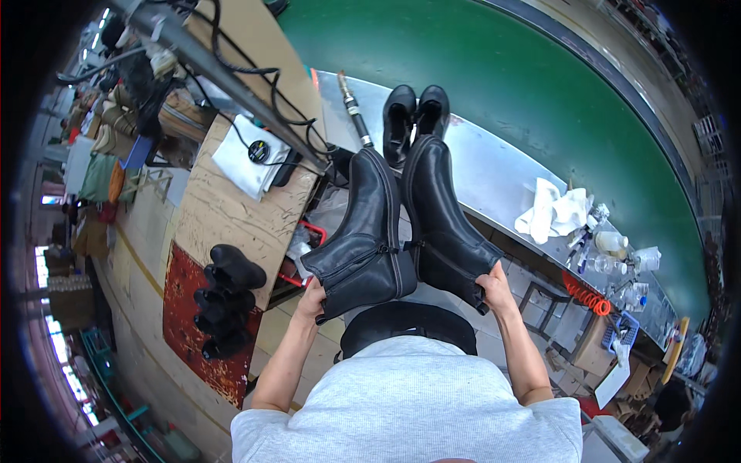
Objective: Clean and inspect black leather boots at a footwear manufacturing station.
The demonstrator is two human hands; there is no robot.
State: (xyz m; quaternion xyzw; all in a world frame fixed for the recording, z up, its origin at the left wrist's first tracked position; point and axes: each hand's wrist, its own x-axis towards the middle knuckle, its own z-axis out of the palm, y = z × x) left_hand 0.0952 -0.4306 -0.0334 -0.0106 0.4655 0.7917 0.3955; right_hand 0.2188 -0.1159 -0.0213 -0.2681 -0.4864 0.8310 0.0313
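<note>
Mid-frame, the left hand (312, 300) is pinching the left boot (364, 220), the right hand (496, 288) the right boot (441, 212), by their tops; seemingly shallow holds are risking a drop.

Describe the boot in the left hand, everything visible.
The black ankle boot looks like smooth leather, with a dark sole, block heel and side zipper; whether that is closed is unclear. It is held tilted, toe pointing forward, sole turned toward the other boot. The left hand grips the top edge of its shaft.
</note>
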